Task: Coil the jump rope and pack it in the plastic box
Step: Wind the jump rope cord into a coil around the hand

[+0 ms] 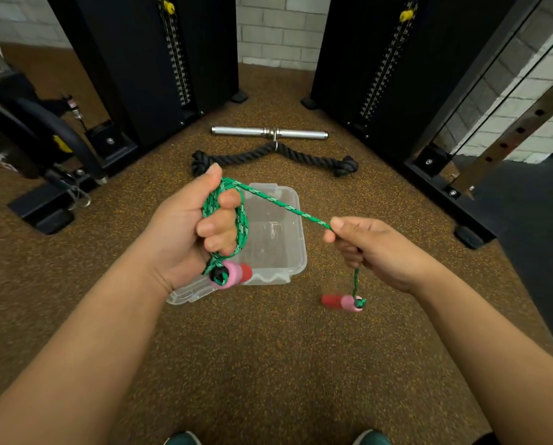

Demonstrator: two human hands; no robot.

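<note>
Rope: green braid flecked white (288, 207), mid-frame, several loops wound round the left hand, one taut strand running across to the right hand, above the box.
Handles: pink with red ends; one (233, 273) hangs just under the left hand, the other (342, 301) dangles blurred on a short tail of rope below the right hand.
Left hand: (185, 226) palm toward the camera, fingers curled tight through the coil, thumb up at the top of the loops; grip clamped on the rope.
Right hand: (371, 248) right of centre, thumb and fingers closed on the strand, rope passing down through the fist; grip clamped too.
Box: clear plastic (288, 252), open, on the floor at centre, partly behind the left hand.
Lid: clear (188, 292), lying on the floor at the box's lower left corner, touching it.
Floor: brown speckled rubber (268, 364).
Beyond the box: a black rope attachment (301, 154) and a steel bar (236, 130), upper centre, between two black machine columns.
</note>
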